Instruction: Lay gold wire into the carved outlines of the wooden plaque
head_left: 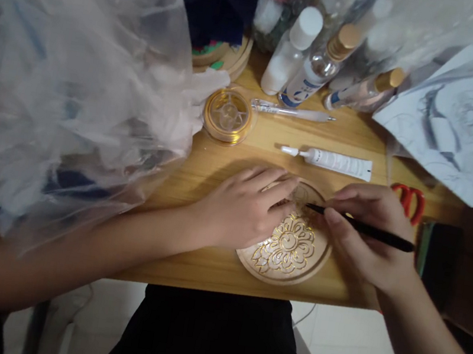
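Observation:
A round wooden plate (321,256) lies near the table's front edge, bearing a flower design (288,242) outlined in gold wire. My left hand (254,207) rests over the plate's left part, fingers slightly apart and bent, its thumb hidden. In my right hand (373,234) is a pair of slim black tweezers (378,232), pinched between thumb and fingers. Their tip points left to the upper part of the plate, close to my left fingertips. Faint drawn lines show there; whether the tip grips any wire is too small to tell.
Behind the plate are a spool of gold wire (228,115), a pen (294,112) and a white tube (340,163). Bottles (309,75) stand farther back. Red-handled scissors (410,201) and drawn papers (455,125) lie right. Plastic bags (80,86) cover the left side.

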`<state>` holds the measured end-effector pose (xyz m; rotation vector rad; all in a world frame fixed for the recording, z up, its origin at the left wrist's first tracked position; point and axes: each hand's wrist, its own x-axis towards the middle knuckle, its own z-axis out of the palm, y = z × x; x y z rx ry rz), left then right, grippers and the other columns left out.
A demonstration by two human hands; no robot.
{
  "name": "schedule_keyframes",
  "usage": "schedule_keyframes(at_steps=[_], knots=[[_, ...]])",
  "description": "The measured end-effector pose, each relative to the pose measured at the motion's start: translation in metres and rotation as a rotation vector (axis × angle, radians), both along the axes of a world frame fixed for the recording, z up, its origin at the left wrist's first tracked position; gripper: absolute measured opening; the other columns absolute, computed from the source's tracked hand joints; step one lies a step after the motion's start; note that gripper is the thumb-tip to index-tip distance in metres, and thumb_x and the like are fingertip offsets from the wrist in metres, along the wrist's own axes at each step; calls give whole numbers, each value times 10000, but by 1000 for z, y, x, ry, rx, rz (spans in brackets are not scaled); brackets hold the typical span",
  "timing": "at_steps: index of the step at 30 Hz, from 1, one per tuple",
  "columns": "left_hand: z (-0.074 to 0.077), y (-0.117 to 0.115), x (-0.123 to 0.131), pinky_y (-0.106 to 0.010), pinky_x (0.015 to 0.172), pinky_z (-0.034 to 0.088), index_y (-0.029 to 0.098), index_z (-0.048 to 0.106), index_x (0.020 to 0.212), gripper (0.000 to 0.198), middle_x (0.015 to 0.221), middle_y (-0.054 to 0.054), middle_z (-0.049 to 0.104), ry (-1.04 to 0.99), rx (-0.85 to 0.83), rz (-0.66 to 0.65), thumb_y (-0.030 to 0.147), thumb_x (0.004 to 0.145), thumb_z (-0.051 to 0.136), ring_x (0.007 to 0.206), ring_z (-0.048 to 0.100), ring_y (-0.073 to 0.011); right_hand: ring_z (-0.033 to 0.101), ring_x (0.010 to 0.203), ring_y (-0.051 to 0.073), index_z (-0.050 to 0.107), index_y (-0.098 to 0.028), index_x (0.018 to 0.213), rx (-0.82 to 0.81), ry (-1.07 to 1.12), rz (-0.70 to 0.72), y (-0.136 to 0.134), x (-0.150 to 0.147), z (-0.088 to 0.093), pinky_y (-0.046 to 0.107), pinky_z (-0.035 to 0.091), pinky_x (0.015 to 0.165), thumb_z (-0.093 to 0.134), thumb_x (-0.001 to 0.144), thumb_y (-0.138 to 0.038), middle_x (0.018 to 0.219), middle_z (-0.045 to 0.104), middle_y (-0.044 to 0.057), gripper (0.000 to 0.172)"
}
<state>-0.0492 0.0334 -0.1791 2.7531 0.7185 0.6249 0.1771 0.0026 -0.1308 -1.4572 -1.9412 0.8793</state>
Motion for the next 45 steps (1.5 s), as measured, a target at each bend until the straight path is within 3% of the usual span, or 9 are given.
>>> schedule_keyframes(at_steps=[3,7,12,19,26,34,45], knots=[[1,0,-1,-446,973,441,133,632,1147,299,1328,-157,555,1,-7,-16,250,919,479,1231,508,-319,653,701,139,611,-239,1035,59,48,-148,-6,6,4,273,520,604,582,892,-191,860,669,13,154],[5,2,0,-446,957,465,131,639,1117,280,1313,-159,570,-2,6,-19,242,897,506,1208,531,-323,641,806,184,665,-193,969,268,-332,22,-5,4,9,327,501,711,627,866,-179,877,676,53,111],[7,3,1,-453,943,489,121,641,1132,291,1298,-174,584,-4,28,-27,232,888,526,1197,544,-326,607,734,196,671,-172,971,290,-586,105,-4,-3,3,331,473,646,584,893,-220,814,669,65,127],[5,3,1,-487,909,516,127,637,1156,315,1303,-195,569,-21,27,-37,228,867,564,1198,538,-341,589,708,185,667,-155,947,334,-605,79,-8,-6,-2,312,456,638,566,878,-129,759,656,56,125],[6,3,1,-501,982,501,36,588,1192,344,1310,-217,564,-29,-29,-49,200,895,530,1243,515,-344,537,693,175,673,-153,949,432,-660,84,-11,-4,-9,304,416,626,522,918,-155,726,619,54,154],[7,4,1,-517,1002,489,15,578,1199,359,1301,-231,568,-33,-65,-51,201,894,538,1237,520,-353,518,712,177,672,-151,939,539,-715,144,-9,1,-11,304,400,628,519,926,-143,750,627,60,154],[10,5,1,-510,996,496,44,594,1180,329,1319,-218,557,-2,-78,-58,204,899,530,1243,514,-344,510,708,171,655,-170,1036,533,-625,157,-5,9,-21,297,400,624,533,925,-171,760,611,48,165]])
